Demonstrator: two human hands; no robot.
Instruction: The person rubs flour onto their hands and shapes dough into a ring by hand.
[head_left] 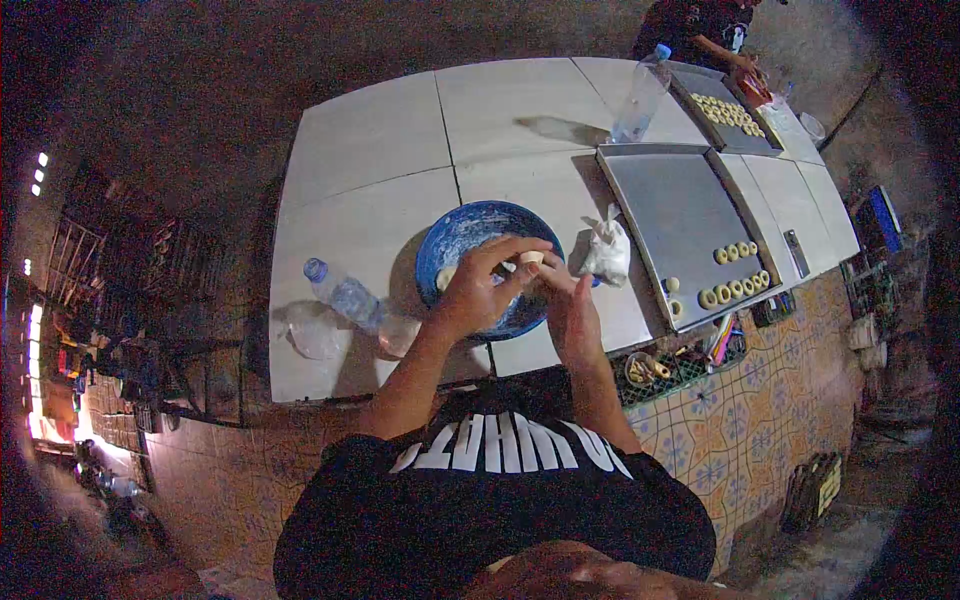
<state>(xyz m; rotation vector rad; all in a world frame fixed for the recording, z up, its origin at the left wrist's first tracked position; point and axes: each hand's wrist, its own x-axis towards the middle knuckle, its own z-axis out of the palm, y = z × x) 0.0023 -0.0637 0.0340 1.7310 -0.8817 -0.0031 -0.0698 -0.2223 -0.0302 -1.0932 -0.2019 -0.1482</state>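
Note:
Over a blue basin (440,232) dusted with white powder, both my hands meet around a small pale piece of dough (531,258). My left hand (483,287) has its fingers curled round the dough from the left. From the right, my right hand (567,300) presses its fingers on the same piece. More dough (445,277) lies in the basin at its left side, partly behind my left hand. Just right of the basin stands a knotted plastic bag of white powder (608,252). A metal tray (665,195) farther right holds several dough rings (735,290) near its front edge.
Left of the basin lies a clear bottle (350,300). A large upright bottle (640,100) stands at the back, beside a second tray (690,85) of dough rings. Behind that tray, another person (690,30) handles a red item. A green crate (690,372) sits below the table's front edge.

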